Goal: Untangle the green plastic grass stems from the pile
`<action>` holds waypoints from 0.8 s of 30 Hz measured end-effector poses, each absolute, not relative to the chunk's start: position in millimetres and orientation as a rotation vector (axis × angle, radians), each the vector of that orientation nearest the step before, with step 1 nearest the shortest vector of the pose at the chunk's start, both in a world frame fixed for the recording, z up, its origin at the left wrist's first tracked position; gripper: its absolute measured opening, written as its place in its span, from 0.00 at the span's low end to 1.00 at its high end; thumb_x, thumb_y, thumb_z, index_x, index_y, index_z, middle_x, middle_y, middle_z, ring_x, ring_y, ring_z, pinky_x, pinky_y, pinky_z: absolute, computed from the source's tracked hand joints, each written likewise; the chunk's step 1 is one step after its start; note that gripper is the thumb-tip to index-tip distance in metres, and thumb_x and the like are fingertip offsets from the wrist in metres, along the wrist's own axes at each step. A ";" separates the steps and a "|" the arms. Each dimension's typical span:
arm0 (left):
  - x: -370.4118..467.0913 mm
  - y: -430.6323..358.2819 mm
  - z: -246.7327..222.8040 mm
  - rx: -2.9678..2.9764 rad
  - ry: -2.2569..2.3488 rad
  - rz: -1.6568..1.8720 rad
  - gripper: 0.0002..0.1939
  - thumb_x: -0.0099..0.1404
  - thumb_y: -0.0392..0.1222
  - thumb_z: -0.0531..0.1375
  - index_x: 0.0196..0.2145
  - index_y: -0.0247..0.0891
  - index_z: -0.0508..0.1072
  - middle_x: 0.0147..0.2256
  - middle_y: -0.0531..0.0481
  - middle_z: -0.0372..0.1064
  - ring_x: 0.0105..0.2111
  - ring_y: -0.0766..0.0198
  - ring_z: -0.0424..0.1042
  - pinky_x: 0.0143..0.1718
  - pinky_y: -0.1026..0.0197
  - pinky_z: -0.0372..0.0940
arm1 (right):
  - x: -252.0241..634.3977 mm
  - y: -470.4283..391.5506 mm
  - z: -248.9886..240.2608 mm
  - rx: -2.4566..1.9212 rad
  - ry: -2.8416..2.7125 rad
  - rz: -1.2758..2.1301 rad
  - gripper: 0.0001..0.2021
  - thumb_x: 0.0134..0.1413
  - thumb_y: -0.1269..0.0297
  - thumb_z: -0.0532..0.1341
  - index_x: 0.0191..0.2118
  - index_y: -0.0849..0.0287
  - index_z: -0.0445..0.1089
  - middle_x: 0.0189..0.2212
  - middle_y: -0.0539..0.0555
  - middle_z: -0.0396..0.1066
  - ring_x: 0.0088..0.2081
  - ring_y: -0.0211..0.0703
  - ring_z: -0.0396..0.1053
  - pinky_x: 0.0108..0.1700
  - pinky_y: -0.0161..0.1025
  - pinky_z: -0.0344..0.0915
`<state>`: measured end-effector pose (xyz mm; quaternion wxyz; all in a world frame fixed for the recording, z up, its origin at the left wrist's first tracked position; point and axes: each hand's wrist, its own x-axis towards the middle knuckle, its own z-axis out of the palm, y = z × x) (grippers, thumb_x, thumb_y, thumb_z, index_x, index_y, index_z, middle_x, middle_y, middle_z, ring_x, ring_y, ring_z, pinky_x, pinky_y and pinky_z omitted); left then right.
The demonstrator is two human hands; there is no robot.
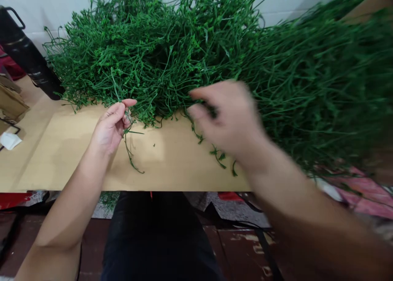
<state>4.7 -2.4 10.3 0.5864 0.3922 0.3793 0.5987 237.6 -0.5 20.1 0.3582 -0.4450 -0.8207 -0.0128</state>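
Observation:
My left hand (114,123) pinches a thin green artificial plant stem (129,152) between thumb and fingers, above the cardboard-coloured tabletop (172,162). The stem's lower end dangles toward the table's front edge. To the right, my right hand (225,117) is smeared by motion in front of the heap; its thumb and forefinger are curled with a gap between the tips, and I cannot make out anything in them. Behind both hands lies a big tangled heap of green plastic stems (159,56) with small budded tips.
A black bottle (30,56) with a loop handle stands at the back left, near a cardboard box (12,99) and a white scrap (10,140). More stems (322,84) are piled at the right. Loose green pieces (218,156) lie near the front edge. A white wall rises behind.

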 end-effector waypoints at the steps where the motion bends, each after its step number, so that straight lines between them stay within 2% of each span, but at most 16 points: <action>1: 4.8 -2.9 9.7 0.899 0.882 1.384 0.06 0.62 0.38 0.57 0.30 0.37 0.74 0.20 0.57 0.60 0.18 0.77 0.60 0.22 0.73 0.60 | 224.0 -0.1 12.9 -1.091 -2.145 0.048 0.16 0.56 0.59 0.56 0.46 0.65 0.68 0.41 0.62 0.69 0.46 0.51 0.64 0.49 0.52 0.62; 3: 4.1 -3.8 9.3 0.862 0.886 1.373 0.06 0.62 0.38 0.57 0.31 0.36 0.74 0.19 0.57 0.60 0.18 0.77 0.60 0.21 0.74 0.60 | 190.8 2.7 -3.9 -0.974 -2.181 0.305 0.16 0.55 0.60 0.56 0.47 0.64 0.67 0.43 0.61 0.67 0.46 0.48 0.64 0.49 0.48 0.63; 6: 1.8 -4.2 10.8 0.831 0.892 1.358 0.07 0.63 0.37 0.56 0.30 0.35 0.74 0.18 0.57 0.59 0.18 0.77 0.61 0.20 0.74 0.60 | 149.4 9.7 -21.2 -0.830 -2.112 0.697 0.15 0.55 0.62 0.55 0.46 0.64 0.64 0.40 0.59 0.66 0.42 0.42 0.64 0.45 0.41 0.64; 9: 1.0 -2.8 12.7 0.854 0.897 1.344 0.08 0.63 0.38 0.56 0.29 0.35 0.73 0.17 0.58 0.58 0.17 0.77 0.60 0.20 0.74 0.60 | 138.0 13.0 -23.5 -0.761 -2.003 0.937 0.07 0.55 0.65 0.53 0.35 0.63 0.63 0.30 0.53 0.64 0.32 0.35 0.61 0.36 0.35 0.60; 11: 1.7 -1.1 12.7 0.873 0.915 1.323 0.07 0.63 0.39 0.56 0.30 0.35 0.73 0.18 0.58 0.59 0.17 0.77 0.60 0.20 0.74 0.60 | 142.0 11.4 -21.3 -0.758 -1.942 1.030 0.08 0.56 0.65 0.52 0.28 0.61 0.59 0.24 0.49 0.58 0.27 0.32 0.56 0.31 0.33 0.56; 13: 2.7 0.3 11.3 0.885 0.945 1.311 0.07 0.63 0.40 0.56 0.31 0.36 0.72 0.20 0.57 0.62 0.18 0.77 0.62 0.21 0.74 0.61 | 146.8 7.1 -19.3 -0.768 -1.897 1.039 0.11 0.57 0.65 0.50 0.24 0.61 0.56 0.21 0.47 0.53 0.25 0.31 0.52 0.29 0.32 0.52; 19: 9.2 1.2 1.9 0.914 0.971 1.317 0.08 0.64 0.39 0.55 0.28 0.36 0.68 0.23 0.56 0.66 0.22 0.76 0.67 0.23 0.74 0.62 | 143.1 -10.0 -13.7 -0.744 -1.867 0.814 0.17 0.57 0.62 0.52 0.19 0.60 0.49 0.18 0.46 0.48 0.23 0.30 0.48 0.28 0.33 0.48; 22: 7.8 5.2 0.5 0.888 0.994 1.343 0.10 0.65 0.37 0.53 0.26 0.37 0.65 0.20 0.57 0.64 0.20 0.76 0.65 0.20 0.74 0.60 | 139.6 -23.5 -13.8 -0.733 -1.963 0.698 0.19 0.57 0.66 0.50 0.17 0.61 0.46 0.15 0.46 0.45 0.20 0.29 0.46 0.27 0.33 0.47; 24: -1.6 10.3 3.6 0.802 1.039 1.463 0.12 0.66 0.37 0.51 0.24 0.38 0.63 0.17 0.58 0.60 0.16 0.76 0.61 0.17 0.73 0.57 | 137.9 -38.1 -17.7 -0.635 -2.091 0.572 0.18 0.54 0.69 0.51 0.16 0.61 0.48 0.14 0.46 0.47 0.20 0.29 0.47 0.26 0.32 0.47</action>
